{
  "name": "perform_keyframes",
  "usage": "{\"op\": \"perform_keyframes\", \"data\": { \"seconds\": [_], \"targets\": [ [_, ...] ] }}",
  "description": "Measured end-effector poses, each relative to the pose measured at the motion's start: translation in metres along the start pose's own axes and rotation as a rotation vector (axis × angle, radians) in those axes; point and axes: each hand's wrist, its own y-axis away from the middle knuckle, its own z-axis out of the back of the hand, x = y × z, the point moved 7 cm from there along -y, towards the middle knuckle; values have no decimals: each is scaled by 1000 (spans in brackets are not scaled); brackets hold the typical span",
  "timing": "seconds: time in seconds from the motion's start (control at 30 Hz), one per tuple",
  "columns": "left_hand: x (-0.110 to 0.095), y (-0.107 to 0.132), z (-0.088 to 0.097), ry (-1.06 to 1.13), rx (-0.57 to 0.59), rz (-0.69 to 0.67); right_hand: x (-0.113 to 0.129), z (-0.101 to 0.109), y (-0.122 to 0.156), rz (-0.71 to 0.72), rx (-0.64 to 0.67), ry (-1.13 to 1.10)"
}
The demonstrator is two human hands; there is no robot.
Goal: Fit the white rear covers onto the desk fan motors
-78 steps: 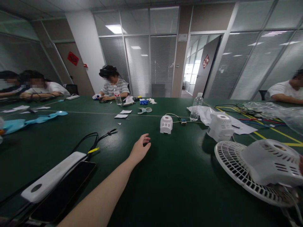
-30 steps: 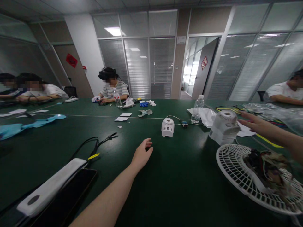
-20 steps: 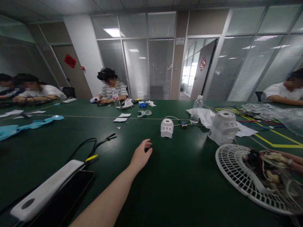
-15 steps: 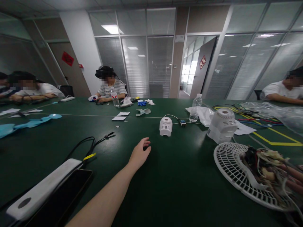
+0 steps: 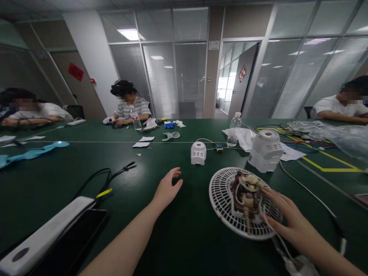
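My left hand holds nothing; its fingers are loosely bent and apart over the dark green table. To its right is a round white fan grille, with a bare fan motor and loose wires at its centre. My right hand has its thumb and fingers on the right side of this motor, with part of the grip hidden. A small white vented motor cover stands beyond my left hand. Behind the grille is a larger white vented housing.
At the left lie a black phone, a long white device and black cables. Farther off are a water bottle, paper scraps and a clear plastic sheet. Several people sit around the table.
The fan grille and motor have moved left from the right edge with my right hand, which now shows fully. My left hand has stayed nearly still. The view has shifted slightly.
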Motion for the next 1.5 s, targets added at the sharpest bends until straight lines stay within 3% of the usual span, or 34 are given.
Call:
{"op": "perform_keyframes", "data": {
  "seconds": [0.1,0.2,0.4,0.6,0.8,0.97,1.1,1.2,1.33,1.5],
  "targets": [
    [-4,1,0,2,-8,-74,56,-20,-13,26,97,18],
    [-10,4,-1,10,0,-129,95,-29,-22,26,132,45],
    [-20,5,-2,4,41,-169,136,-27,-41,111,179,-31],
    [-23,6,-3,-18,44,-157,120,-29,-107,60,23,-110],
    [-35,10,-11,-38,142,-242,117,-84,-193,84,37,-200],
    [-37,10,-11,-79,144,-271,131,-113,-235,158,50,-271],
    [-39,10,-8,-110,125,-291,133,-118,-243,190,44,-302],
    [-43,11,-7,-130,121,-313,127,-110,-238,176,-18,-318],
    [-44,13,-8,-123,136,-302,111,-84,-223,130,-132,-354],
    [-46,20,-9,-32,191,-348,100,-36,-188,115,-242,-435]
  ]
}}
